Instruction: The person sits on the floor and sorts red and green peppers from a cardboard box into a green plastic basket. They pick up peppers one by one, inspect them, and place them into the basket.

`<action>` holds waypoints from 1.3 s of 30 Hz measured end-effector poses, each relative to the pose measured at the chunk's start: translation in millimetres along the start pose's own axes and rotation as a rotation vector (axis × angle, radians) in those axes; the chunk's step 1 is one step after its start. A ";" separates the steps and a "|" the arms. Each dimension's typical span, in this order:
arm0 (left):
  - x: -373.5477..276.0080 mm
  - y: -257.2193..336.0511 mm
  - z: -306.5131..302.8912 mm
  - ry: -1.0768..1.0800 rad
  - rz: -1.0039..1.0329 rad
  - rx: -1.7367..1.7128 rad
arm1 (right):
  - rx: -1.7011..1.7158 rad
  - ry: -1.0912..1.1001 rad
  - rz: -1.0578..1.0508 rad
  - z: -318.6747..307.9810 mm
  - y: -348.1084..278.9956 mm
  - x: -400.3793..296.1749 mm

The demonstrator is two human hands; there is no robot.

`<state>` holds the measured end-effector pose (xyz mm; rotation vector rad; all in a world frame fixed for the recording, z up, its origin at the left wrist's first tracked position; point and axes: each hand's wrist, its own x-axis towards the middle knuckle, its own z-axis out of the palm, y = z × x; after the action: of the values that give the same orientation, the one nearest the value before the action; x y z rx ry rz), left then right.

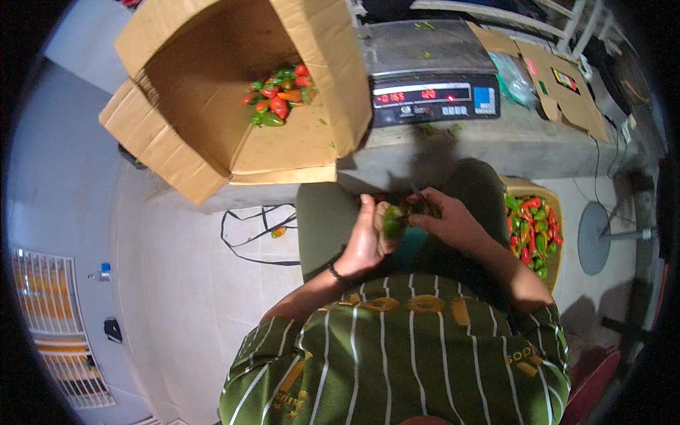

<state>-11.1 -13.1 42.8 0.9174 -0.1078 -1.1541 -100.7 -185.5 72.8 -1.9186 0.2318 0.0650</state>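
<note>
My left hand (366, 234) holds a green pepper (393, 222) above my lap, its thumb pointing up. Close on the right, my right hand (438, 212) grips a thin, dark tool (416, 189), perhaps a small knife; its fingers hide much of it, and something green lies by them. Red, green and orange peppers (279, 95) are piled inside an open cardboard box (287, 170) at upper left. More peppers (533, 234) fill a yellowish container (555, 276) beside my right leg.
A digital scale (435, 98) with green scraps stands on the concrete ledge (563, 154). To its right lie a plastic bag (512, 79) and flattened cardboard (568, 90). Black straps (260, 259) and one orange pepper (278, 232) are on the tiled floor; a round metal stand base (592, 238) is at right.
</note>
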 end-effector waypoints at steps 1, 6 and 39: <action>3.2 3.2 1.4 -0.050 0.056 0.104 | -0.051 0.050 -0.039 1.8 -1.9 1.0; 12.5 3.5 16.3 -0.341 0.283 0.406 | -0.121 0.257 -0.036 -18.4 5.4 -4.6; 5.7 93.6 -50.6 -0.178 0.119 -0.425 | -0.060 -0.123 -0.117 -14.3 -45.4 -2.2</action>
<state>86.3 20.0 70.7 0.4267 -0.0570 -1.0914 -95.1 -183.3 120.1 -1.9767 0.0351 0.1119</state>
